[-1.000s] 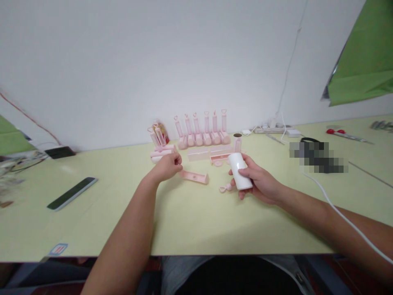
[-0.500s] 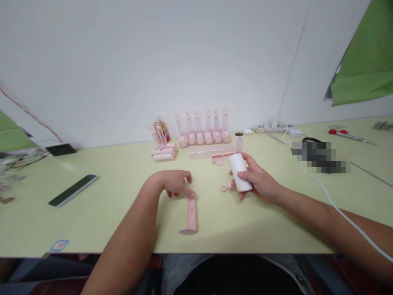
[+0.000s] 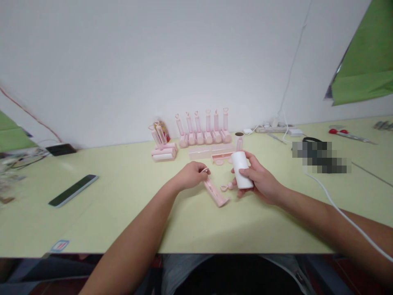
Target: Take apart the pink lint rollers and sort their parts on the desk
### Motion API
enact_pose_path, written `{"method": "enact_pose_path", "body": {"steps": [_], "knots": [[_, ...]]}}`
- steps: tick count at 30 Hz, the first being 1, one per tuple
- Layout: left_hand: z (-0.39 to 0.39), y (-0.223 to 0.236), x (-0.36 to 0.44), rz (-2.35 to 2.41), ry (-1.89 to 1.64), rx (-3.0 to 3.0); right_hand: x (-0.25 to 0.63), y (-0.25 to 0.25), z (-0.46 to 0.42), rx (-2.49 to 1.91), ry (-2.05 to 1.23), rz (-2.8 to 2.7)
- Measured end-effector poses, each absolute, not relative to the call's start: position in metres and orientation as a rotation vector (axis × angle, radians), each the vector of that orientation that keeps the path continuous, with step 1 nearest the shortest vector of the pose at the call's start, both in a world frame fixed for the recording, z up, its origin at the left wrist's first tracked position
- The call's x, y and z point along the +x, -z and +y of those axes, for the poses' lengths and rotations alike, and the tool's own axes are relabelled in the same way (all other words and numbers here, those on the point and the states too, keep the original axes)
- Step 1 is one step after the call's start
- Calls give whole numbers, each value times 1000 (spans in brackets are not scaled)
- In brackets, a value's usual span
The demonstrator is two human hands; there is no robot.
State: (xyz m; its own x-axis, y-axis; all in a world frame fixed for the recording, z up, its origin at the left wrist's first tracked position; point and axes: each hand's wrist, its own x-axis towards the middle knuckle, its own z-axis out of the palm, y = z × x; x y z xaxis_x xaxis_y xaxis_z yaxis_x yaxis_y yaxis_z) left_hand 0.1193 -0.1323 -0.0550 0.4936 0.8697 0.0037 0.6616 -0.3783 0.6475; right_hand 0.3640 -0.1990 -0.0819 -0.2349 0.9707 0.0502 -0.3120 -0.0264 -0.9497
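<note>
My right hand (image 3: pixel 260 182) is closed round a white roll (image 3: pixel 241 169), holding it upright just above the yellow-green table (image 3: pixel 123 221). A small pink handle piece (image 3: pixel 226 187) lies by the roll's lower end. My left hand (image 3: pixel 190 176) pinches one end of a pink half-tube cover (image 3: pixel 215 194), whose other end rests on the table, pointing toward me and to the right. The two hands are close together near the table's middle.
A row of pink roller handles (image 3: pixel 204 130) stands at the wall, with pink cases (image 3: pixel 165 151) and trays (image 3: pixel 211 153) in front. A phone (image 3: pixel 73 190) lies left. A white cable (image 3: pixel 340 213) crosses my right arm. Scissors (image 3: pixel 346 134) and a power strip (image 3: pixel 273 128) lie far right.
My left hand took the pink cover from near the cases, drew it toward me, then carried it right, next to the white roll. My right hand barely moved.
</note>
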Motion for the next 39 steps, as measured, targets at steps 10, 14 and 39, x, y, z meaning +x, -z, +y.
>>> {"method": "enact_pose_path", "body": {"steps": [10, 14, 39], "knots": [[-151, 65, 154, 1033, -717, 1854, 354, 82, -206, -932, -1603, -1054], [-151, 64, 155, 1024, -747, 1773, 350, 81, -212, -893, -1653, -1075], [-154, 68, 162, 1034, -878, 1849, 350, 81, -216, -850, -1672, -1275]]}}
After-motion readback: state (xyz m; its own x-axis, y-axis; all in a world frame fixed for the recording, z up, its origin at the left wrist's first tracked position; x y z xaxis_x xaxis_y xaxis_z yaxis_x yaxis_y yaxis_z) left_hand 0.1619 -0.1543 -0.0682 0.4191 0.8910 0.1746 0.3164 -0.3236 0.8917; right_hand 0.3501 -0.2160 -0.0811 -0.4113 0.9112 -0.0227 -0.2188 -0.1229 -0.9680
